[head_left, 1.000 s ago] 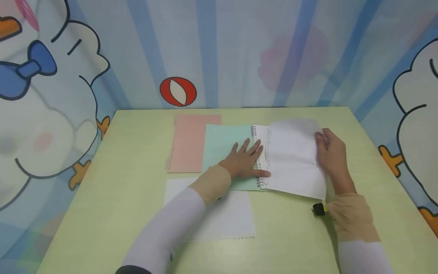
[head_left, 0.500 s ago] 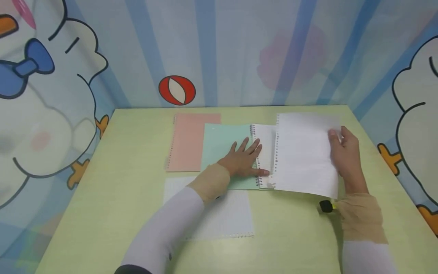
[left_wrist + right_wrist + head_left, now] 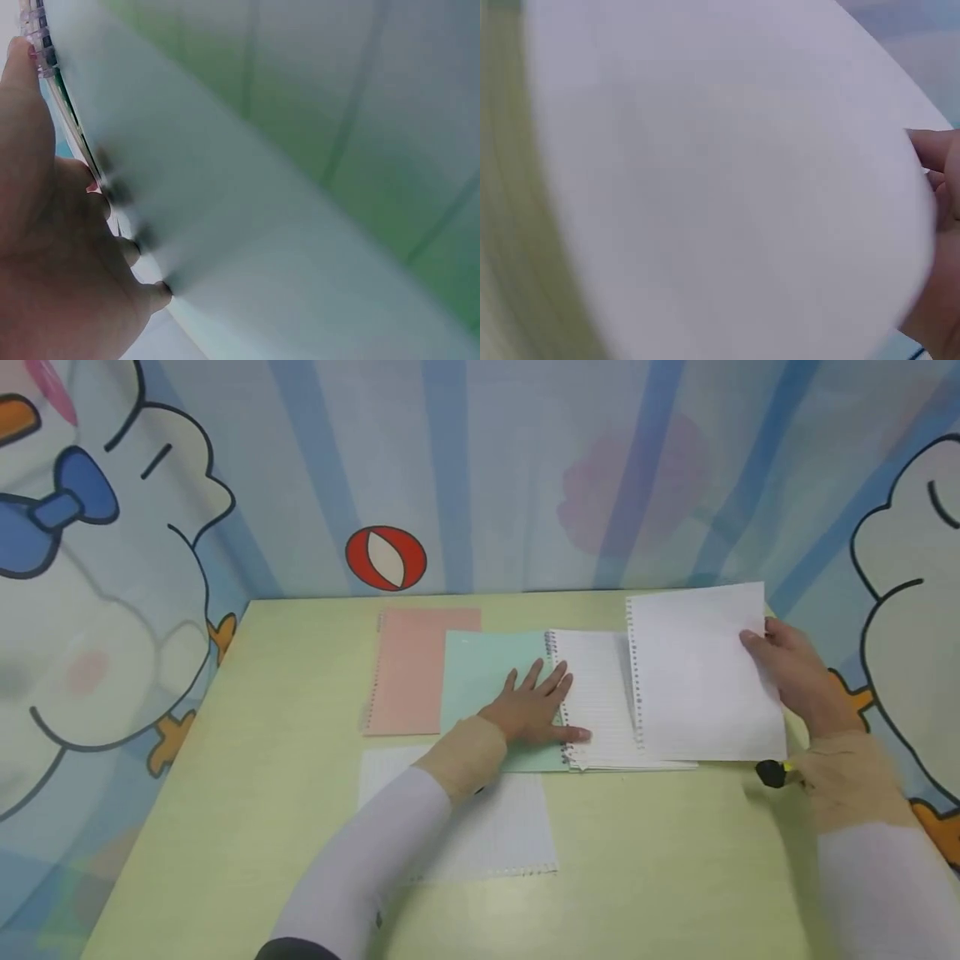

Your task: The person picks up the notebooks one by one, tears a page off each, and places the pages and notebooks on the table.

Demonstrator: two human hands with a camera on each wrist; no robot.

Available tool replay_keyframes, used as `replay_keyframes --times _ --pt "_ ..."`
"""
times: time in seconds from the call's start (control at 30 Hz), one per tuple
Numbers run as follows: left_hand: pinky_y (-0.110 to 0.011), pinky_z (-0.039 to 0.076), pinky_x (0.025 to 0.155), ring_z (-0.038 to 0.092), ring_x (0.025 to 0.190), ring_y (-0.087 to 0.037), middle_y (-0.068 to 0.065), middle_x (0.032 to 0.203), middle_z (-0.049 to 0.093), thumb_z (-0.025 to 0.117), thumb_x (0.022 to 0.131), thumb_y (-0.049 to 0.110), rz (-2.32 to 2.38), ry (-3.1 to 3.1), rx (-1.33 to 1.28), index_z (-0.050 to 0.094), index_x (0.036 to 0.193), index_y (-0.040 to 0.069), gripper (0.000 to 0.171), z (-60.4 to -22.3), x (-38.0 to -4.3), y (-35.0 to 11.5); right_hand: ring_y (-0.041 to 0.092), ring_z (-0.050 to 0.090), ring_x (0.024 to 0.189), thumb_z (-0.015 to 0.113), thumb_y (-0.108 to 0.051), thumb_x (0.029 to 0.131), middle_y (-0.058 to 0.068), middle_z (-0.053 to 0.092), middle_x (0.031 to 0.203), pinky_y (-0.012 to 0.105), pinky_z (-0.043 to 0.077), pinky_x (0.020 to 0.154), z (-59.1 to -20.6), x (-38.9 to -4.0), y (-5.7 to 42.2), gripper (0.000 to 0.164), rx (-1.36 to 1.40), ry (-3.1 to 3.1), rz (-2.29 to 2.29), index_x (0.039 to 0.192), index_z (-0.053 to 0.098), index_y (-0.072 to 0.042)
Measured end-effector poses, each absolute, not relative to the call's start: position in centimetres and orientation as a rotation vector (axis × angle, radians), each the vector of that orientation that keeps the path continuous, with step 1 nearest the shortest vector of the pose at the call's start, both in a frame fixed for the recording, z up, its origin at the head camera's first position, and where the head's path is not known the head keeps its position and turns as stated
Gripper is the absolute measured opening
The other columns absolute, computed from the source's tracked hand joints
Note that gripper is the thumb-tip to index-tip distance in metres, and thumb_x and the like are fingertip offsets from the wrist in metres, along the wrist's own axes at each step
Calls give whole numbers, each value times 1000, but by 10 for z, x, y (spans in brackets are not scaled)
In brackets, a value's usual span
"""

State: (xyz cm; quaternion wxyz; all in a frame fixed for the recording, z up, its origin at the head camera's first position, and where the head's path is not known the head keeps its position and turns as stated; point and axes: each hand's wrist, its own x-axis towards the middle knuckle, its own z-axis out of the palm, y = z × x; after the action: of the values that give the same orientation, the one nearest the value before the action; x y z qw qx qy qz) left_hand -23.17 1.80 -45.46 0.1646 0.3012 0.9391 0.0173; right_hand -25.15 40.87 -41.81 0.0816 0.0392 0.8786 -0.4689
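Note:
A spiral notebook with a mint-green cover (image 3: 483,672) lies folded open, its lined pages (image 3: 592,685) to the right of the coil. My left hand (image 3: 528,714) is spread flat over the coil, fingers straight, thumb across the lined page; the left wrist view shows its fingertips on the pale green cover (image 3: 225,187). In my right hand (image 3: 798,668), thumb and fingers pinch the right edge of a loose white sheet of paper (image 3: 705,677). The sheet has a row of punched holes down its left side and overlaps the notebook's right edge. In the right wrist view the sheet (image 3: 727,180) bows outward.
A pink spiral notebook (image 3: 408,672) lies behind and left, partly under the green one. Another lined sheet (image 3: 495,835) lies in front, under my left forearm. The pale yellow-green table (image 3: 652,868) meets a cartoon-printed backdrop (image 3: 510,468) at its back edge.
My right hand has moved right and away from me, drawing the white sheet off the coil and uncovering the lined page. My left hand has stayed in place.

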Motion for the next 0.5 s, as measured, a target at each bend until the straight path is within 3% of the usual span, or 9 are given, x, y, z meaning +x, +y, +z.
replay_keyframes --times 0.17,0.4,0.5 --pt "-62 4 123 -12 154 -32 0 171 -9 33 91 84 53 2662 852 1 165 18 104 -454 -232 19 59 23 139 31 -54 107 45 19 155 74 24 109 -420 -258 452 86 90 2708 -1140 158 5 10" --pt "-61 -4 123 -24 151 -26 8 168 -23 29 86 91 38 2622 794 -10 163 26 108 -469 -243 23 61 22 137 31 -52 108 48 17 153 73 26 108 -427 -257 485 86 182 2707 -1007 154 7 17" --pt "-61 0 123 -20 152 -28 6 169 -18 29 87 90 38 2638 810 -6 164 24 106 -464 -239 21 61 29 132 32 -49 109 49 25 147 74 31 103 -435 -257 488 82 150 2759 -933 150 17 21"
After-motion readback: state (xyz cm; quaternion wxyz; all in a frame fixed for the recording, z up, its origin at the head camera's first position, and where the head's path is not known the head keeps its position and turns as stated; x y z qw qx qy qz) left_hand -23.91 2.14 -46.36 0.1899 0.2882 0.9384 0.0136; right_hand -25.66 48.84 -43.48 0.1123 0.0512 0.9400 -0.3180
